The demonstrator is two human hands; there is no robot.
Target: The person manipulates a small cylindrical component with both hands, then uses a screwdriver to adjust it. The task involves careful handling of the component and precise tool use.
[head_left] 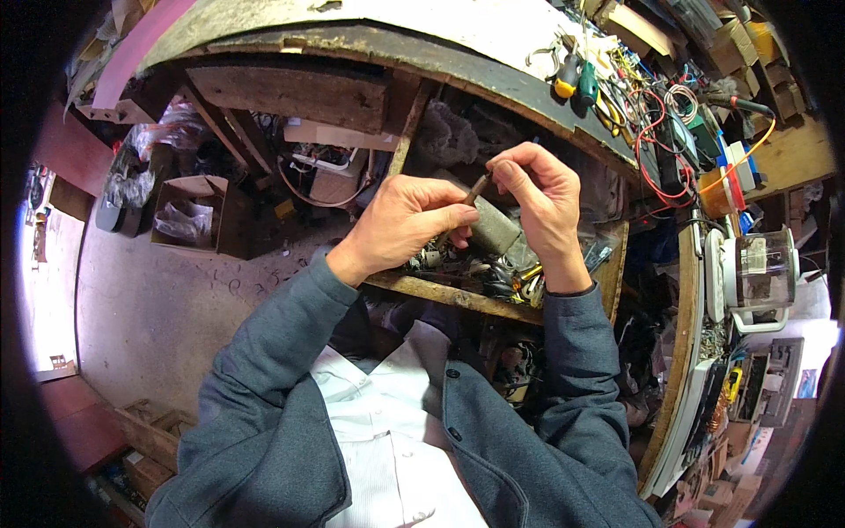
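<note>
Above an open wooden drawer (458, 297), my left hand (407, 220) pinches a short, slim brown rod (477, 188) between thumb and fingers. The rod slants up toward my right hand (547, 198), whose thumb and forefinger close together at its upper end. Whether they grip the rod itself or some tiny part on its tip is hidden. Just beneath both hands, a grey block-like piece (495, 232) lies in the drawer. Loose tools and small metal parts surround it, among them yellow-handled pliers (530, 275).
A workbench (370, 37) runs along the far side, with yellow and green screwdrivers (576, 81) near its edge. Tangled red leads (647, 141) lie at the right. A clear jug-like appliance (761, 268) stands beyond the right-hand ledge. On the floor at left sits a cardboard box (195, 189).
</note>
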